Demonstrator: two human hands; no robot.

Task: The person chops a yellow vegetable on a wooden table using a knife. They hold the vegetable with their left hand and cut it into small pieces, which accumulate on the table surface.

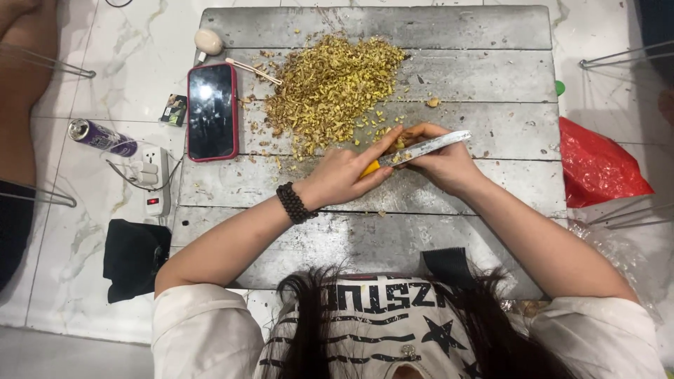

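View: looking straight down from a head-worn camera at a person sitting on a pale marble floor in front of a low grey plank tabletop.

Left hand: the left hand, with a dark bead bracelet at the wrist, is grasping a knife by its yellow handle near the middle of the tabletop.

Knife: the knife is lying almost level, its silver blade pointing toward the right edge – flecks of yellow are sticking to it.

Right hand: the right hand is curling closed under and behind the blade, fingertips meeting the left thumb. It seems to be pinching a small yellow piece, though the piece is mostly hidden.

Step in hand: by the look of it, the person is slicing or shaving a small plant piece held between both hands.

Chopped heap: a broad pile of yellow-green chopped bits is lying toward the far edge, just beyond the hands, with strays scattered around it.

What the next stroke calls for: likely a short, controlled cut – the fingertips are sitting right against the blade.

Around it: a phone in a red case is lying by the left edge, a thin wooden stick beside the heap. On the floor are a white power strip, a purple can and a red plastic bag.
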